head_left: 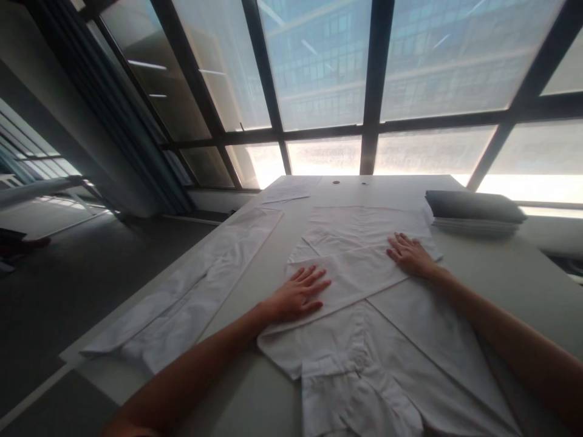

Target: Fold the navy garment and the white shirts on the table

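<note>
A white shirt (364, 276) lies spread on the white table, with one sleeve laid crosswise over its body. My left hand (298, 294) rests flat on the left part of this sleeve, fingers spread. On the sleeve's right part, near the shirt's right edge, lies my right hand (412, 255), also flat with its fingers stretched out. Neither hand grips the cloth. Closer to me, a cuff (328, 367) and gathered fabric sit at the near end of the shirt.
Another white garment (195, 285) stretches along the table's left edge. Papers (286, 191) lie at the far left of the table (483, 285). A stack of folded cloth, dark on top (473, 206), stands at the right. Large windows (319, 60) rise behind the table.
</note>
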`<state>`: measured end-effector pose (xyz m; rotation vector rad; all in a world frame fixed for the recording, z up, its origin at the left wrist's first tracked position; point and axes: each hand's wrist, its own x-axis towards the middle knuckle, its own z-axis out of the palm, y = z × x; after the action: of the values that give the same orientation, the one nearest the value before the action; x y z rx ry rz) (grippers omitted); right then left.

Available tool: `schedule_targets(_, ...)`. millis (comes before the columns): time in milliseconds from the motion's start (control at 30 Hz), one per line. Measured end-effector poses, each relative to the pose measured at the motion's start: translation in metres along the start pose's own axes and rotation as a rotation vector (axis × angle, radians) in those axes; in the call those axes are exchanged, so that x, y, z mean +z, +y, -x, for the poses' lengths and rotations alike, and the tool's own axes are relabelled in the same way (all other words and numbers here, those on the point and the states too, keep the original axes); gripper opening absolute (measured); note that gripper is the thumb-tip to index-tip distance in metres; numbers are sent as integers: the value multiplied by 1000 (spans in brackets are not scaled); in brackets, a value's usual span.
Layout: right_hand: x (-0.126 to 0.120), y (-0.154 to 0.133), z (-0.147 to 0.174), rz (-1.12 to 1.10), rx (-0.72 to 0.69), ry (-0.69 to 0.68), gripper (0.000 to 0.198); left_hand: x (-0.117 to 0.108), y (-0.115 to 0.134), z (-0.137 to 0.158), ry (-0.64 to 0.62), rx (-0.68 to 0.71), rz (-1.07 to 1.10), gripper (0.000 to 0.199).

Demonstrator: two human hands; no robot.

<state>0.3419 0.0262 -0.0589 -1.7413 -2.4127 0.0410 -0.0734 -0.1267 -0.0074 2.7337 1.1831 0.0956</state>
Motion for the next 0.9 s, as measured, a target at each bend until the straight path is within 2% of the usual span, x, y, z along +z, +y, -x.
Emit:
schedule_targets(67,-1,10,-2,21,25,10,66,0,-12,0,1,-70,-9,65)
schedule_targets(200,-3,18,0,57,52,20,70,-4,-35,-1,-28,-299,-66,69)
schedule_targets(267,-4,16,1,72,55,8,71,-6,-36,2,-18,-322,-111,67)
schedule_targets(367,-6,13,3,81,62,-8,71,-10,-22,13,-15,-144,-111,63)
schedule_targets(433,-7,12,3,79,58,-4,70,-11,-9,25,-60,6,-51,63)
schedule_targets(500,-7,12,3,75,57,5,70,-10,3,38,-98,79,-3,63)
schedule_targets(667,-6,14,3,82,64,7,68,-11,12,61,-103,101,38,62)
schedule_targets(800,-5,15,2,87,63,5,69,-15,8,73,-133,143,99,64)
schedule_targets(900,-3,17,1,87,59,8,70,-26,0,79,-132,158,211,62)
